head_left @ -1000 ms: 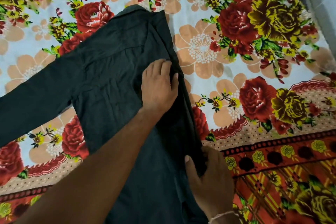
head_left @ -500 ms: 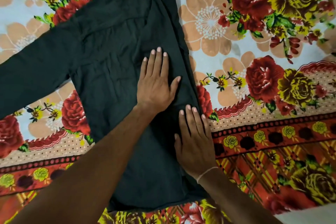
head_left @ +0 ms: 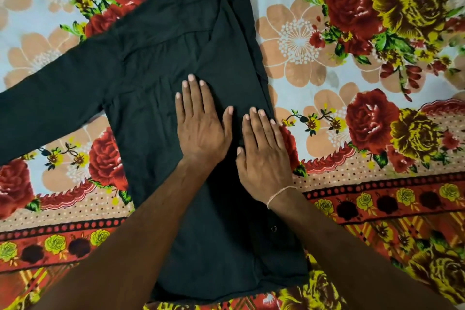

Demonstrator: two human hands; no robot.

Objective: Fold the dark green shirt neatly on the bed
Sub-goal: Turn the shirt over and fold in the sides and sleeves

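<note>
— Partly hidden, then: how much of the dark green shirt can actually be seen?

— Most of it. It lies spread on the bed, collar at the far end, hem toward the wearer of the camera. 1 sleeve runs out to the left and is cut off by the frame edge. The right side of the shirt has been folded in over the body, so the other sleeve cannot be made out. Both forearms cover the lower middle of the cloth.

— And the hands?

— The left hand lies palm down on the middle of the shirt, fingers straight and spread, its grip wide and holding nothing. The right hand lies flat just beside it, along the folded right edge, fingers likewise extended, gripping nothing. A pale thread bracelet circles the right wrist.

— Anything else around?

— A small button shows near the right forearm. The bedsheet, printed with red roses, yellow blooms and peach flowers, fills the rest, with an orange-red patterned border crossing beneath the shirt. A grey strip at the top right corner is too little to identify.
</note>
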